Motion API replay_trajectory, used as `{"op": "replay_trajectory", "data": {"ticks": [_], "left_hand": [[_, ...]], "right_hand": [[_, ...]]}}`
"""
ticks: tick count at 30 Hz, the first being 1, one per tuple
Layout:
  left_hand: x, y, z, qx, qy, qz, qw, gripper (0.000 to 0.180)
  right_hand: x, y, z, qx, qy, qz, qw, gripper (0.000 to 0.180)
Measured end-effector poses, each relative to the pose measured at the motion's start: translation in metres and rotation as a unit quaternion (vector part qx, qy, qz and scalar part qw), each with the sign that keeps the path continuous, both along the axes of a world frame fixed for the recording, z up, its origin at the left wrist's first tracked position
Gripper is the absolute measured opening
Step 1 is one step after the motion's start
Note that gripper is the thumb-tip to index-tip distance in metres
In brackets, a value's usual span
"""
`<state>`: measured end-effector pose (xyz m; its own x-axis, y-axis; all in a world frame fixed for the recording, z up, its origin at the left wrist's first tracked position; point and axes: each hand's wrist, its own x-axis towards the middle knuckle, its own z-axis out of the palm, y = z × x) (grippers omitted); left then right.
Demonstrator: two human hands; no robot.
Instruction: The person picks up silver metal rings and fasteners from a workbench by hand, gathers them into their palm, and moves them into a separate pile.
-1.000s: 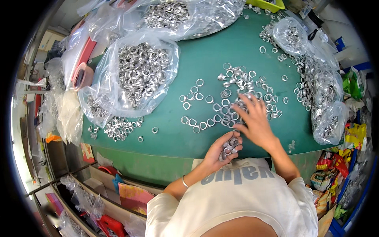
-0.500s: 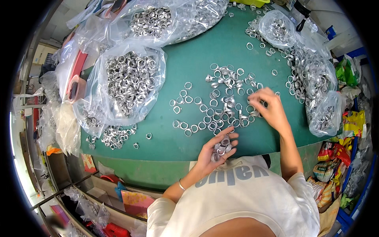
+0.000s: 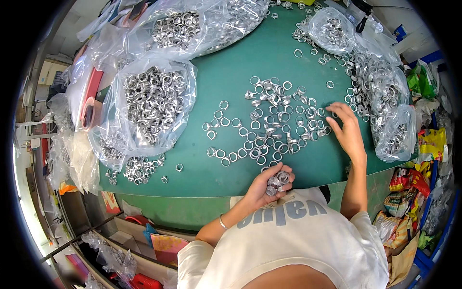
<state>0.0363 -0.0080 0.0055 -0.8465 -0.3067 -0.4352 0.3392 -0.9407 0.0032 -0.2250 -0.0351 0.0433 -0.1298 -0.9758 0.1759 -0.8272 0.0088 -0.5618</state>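
My left hand [image 3: 262,185], palm up near the table's front edge, curls around a small heap of silver metal rings [image 3: 279,180]. My right hand [image 3: 348,132] is over the right part of the loose rings, its fingers apart and reaching down to the table. A ring shows by its fingertips; whether they touch it I cannot tell. Between and beyond both hands, many loose rings [image 3: 260,142] lie scattered on the green tabletop [image 3: 216,91], some flat and some standing on edge.
On the left, an open clear plastic bag [image 3: 190,91] is full of rings, with a small ring pile [image 3: 139,169] before it. Another big bag [image 3: 231,29] lies behind. Bagged and loose rings [image 3: 385,91] line the right edge. Drawers [image 3: 134,236] sit below left.
My right hand has shifted right and its fingers have spread. My left fingers have curled further around the rings. The view has shifted slightly.
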Motion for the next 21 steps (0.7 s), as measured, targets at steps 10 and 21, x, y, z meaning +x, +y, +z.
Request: {"op": "replay_trajectory", "data": {"ticks": [10, 21], "left_hand": [[-0.001, 0.006, -0.027, 0.056, 0.204, 0.034, 0.977, 0.022], [-0.010, 0.003, 0.016, -0.036, -0.052, 0.045, 0.997, 0.023]], "right_hand": [[0.009, -0.001, -0.003, -0.026, 0.111, 0.010, 0.993, 0.011], [0.071, -0.044, -0.022, -0.117, 0.081, 0.148, 0.979, 0.018]]}}
